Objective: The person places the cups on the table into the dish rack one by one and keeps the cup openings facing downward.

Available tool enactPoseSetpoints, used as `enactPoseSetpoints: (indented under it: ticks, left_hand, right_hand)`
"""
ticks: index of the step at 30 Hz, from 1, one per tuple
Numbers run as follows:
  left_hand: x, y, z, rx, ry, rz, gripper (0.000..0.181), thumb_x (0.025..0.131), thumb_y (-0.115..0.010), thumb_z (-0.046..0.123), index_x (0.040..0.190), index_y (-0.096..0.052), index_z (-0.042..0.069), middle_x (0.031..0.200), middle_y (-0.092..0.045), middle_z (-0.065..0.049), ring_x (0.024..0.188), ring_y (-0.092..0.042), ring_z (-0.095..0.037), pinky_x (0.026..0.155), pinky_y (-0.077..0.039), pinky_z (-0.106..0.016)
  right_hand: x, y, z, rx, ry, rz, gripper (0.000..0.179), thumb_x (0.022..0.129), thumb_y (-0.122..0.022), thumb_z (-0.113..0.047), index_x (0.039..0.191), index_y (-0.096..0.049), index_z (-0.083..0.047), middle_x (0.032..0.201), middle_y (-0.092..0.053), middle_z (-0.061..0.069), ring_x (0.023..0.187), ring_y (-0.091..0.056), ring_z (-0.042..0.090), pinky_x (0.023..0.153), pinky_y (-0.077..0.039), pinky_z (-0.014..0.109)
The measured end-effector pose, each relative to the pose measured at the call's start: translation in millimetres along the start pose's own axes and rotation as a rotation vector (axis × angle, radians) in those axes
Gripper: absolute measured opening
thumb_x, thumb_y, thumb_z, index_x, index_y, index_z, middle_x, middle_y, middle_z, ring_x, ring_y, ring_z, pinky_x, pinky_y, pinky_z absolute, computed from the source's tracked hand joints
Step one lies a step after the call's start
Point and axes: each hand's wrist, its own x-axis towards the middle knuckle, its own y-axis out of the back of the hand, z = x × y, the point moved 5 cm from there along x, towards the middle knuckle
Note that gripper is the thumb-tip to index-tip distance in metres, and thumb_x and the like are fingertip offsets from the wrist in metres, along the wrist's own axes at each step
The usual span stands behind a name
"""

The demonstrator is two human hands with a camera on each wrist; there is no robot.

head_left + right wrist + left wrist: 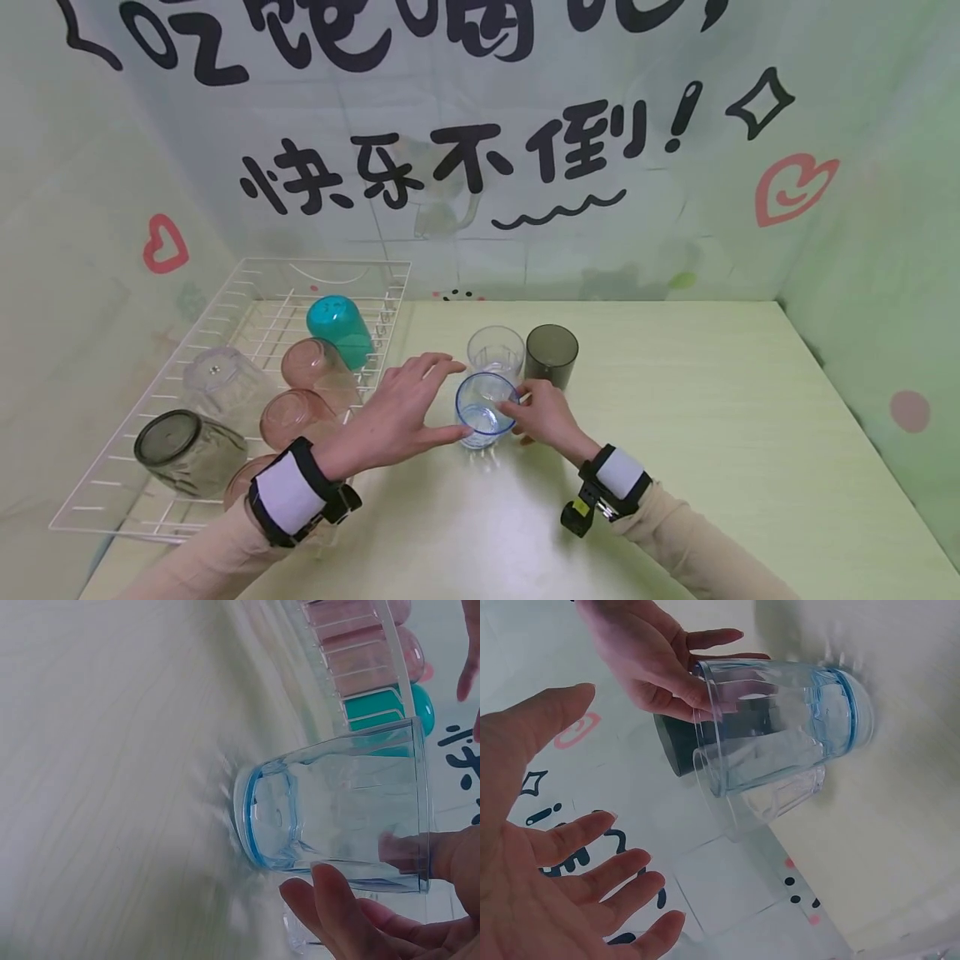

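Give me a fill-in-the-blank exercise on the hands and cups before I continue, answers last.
The right hand holds a glass tinted ____.
The left hand holds ____.
In the head view, on the table, the dark cup stands to the ____ of the clear cup.
The teal cup sits in the wire ____.

Missing: blue; nothing; right; rack.

hands [397, 417] 2 | clear cups [480, 417] 3 | dark cups [551, 354] 2 | pink cups [296, 417] 3 | teal cup [341, 333] 1 | rack [322, 261] 1

Beige, softly creased sleeves [693, 542] meet black wrist straps [315, 473], each with a plain white panel [283, 493] and a small black camera [576, 522]; the right camera bears a yellow-green patch [580, 505].
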Motion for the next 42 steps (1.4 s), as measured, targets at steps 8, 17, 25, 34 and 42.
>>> enactPoseSetpoints:
  ticks: [8, 17, 25, 34, 42]
  left_hand:
    - [-1.8, -0.7, -3.7, -0.010, 0.015, -0.002, 0.072, 0.076, -0.077, 0.041, 0.131, -0.048, 0.003, 0.131, -0.047, -0.015, 0.120, -0.044, -0.033, 0.091, -0.035, -0.048]
    - [-3.7, -0.8, -6.8, -0.020, 0.031, -0.013, 0.071, 0.077, -0.077, 0.039, 0.132, -0.048, 0.004, 0.132, -0.045, -0.016, 0.121, -0.043, -0.033, 0.091, -0.035, -0.049]
    - [-5.0, -1.8, -9.1, -0.030, 0.056, -0.025, 0.072, 0.077, -0.077, 0.040, 0.132, -0.047, 0.004, 0.133, -0.045, -0.016, 0.121, -0.043, -0.033, 0.092, -0.035, -0.049]
    - [-6.4, -2.4, -14.4, -0.041, 0.067, -0.013, 0.072, 0.076, -0.078, 0.040, 0.132, -0.047, 0.005, 0.132, -0.045, -0.015, 0.120, -0.044, -0.032, 0.090, -0.037, -0.053]
    - [-7.1, -1.5, -15.2, -0.067, 0.064, -0.011, 0.075, 0.075, -0.079, 0.039, 0.133, -0.045, 0.005, 0.133, -0.044, -0.016, 0.120, -0.044, -0.033, 0.090, -0.036, -0.057]
  right_hand:
    - [-0.7, 4.2, 8.6, 0.061, 0.012, 0.019, 0.012, 0.085, -0.064, -0.001, 0.092, -0.061, 0.007, 0.069, -0.060, 0.014, 0.055, -0.064, 0.027, 0.049, -0.051, 0.035]
    - [-2.5, 8.0, 17.0, 0.069, 0.057, 0.020, 0.016, 0.078, -0.060, 0.011, 0.094, -0.061, 0.012, 0.073, -0.064, 0.018, 0.061, -0.064, 0.026, 0.051, -0.051, 0.033]
    - [-4.0, 9.5, 20.6, 0.101, 0.069, 0.023, 0.017, 0.079, -0.059, 0.013, 0.096, -0.060, 0.014, 0.077, -0.065, 0.021, 0.069, -0.067, 0.031, 0.053, -0.051, 0.031]
    - [-5.6, 10.3, 18.7, 0.175, 0.071, 0.014, 0.015, 0.082, -0.058, 0.015, 0.097, -0.059, 0.016, 0.078, -0.065, 0.023, 0.070, -0.066, 0.031, 0.053, -0.052, 0.033]
    - [-7.7, 14.6, 8.7, 0.256, 0.079, -0.050, 0.020, 0.084, -0.057, 0.016, 0.103, -0.055, 0.019, 0.084, -0.064, 0.025, 0.074, -0.067, 0.033, 0.058, -0.053, 0.038]
